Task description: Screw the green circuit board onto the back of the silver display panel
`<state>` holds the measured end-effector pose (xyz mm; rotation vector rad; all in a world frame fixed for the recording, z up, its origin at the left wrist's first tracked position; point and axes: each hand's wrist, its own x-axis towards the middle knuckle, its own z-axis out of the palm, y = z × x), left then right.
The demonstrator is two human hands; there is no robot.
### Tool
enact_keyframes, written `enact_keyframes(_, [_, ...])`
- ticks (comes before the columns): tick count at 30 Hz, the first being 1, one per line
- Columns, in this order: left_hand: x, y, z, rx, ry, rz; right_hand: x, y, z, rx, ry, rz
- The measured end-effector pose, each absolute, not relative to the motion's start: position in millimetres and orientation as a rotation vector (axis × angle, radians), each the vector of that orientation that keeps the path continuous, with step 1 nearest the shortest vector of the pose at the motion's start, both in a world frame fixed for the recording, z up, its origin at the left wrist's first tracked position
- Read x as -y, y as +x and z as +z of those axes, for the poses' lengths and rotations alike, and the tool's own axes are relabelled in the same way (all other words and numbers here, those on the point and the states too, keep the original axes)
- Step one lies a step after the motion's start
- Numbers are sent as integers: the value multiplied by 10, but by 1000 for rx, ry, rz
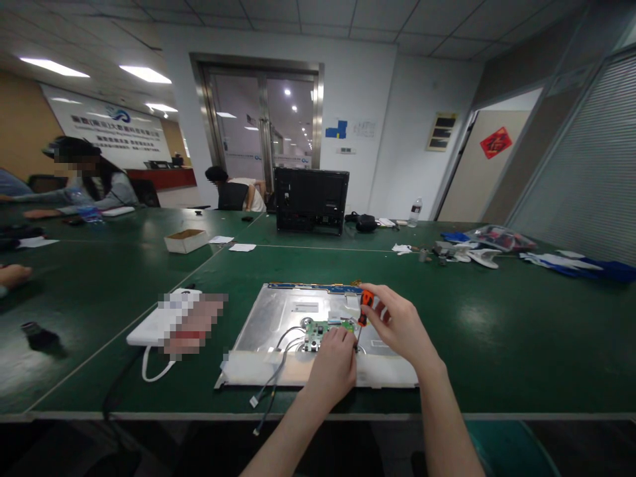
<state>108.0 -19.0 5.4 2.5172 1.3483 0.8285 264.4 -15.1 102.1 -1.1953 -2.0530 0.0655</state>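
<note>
A display panel (271, 318) lies flat on the table in front of me, its silver metal back facing up. A green circuit board (313, 328) sits on its middle, with dark cables trailing left to loose plugs (254, 401). My right hand (397, 321) grips an orange and black screwdriver (366, 299) by the handle, its shaft pointing down at the board's right end. Beside the shaft, my left hand (336, 358) rests on the board with its fingers curled together. Its fingertips are hidden, and I cannot see what they hold. A blue strip board (308, 287) runs along the panel's far edge.
On the left are a white device (159, 321) with a cable and a white box (186, 242). A black monitor (311, 201) stands at the back. Gloves (484, 257), small parts and a bottle (415, 212) lie or stand at the right. Two people sit beyond the table; another hand (14, 275) shows at left.
</note>
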Motion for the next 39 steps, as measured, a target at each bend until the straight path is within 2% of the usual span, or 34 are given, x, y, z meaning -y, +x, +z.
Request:
enact_keyframes(25, [202, 1076, 73, -1343, 2507, 837, 102, 2628, 967, 2001, -1220, -90])
enact_keyframes(39, [198, 1078, 73, -1340, 2500, 843, 158, 2605, 1026, 2049, -1203, 21])
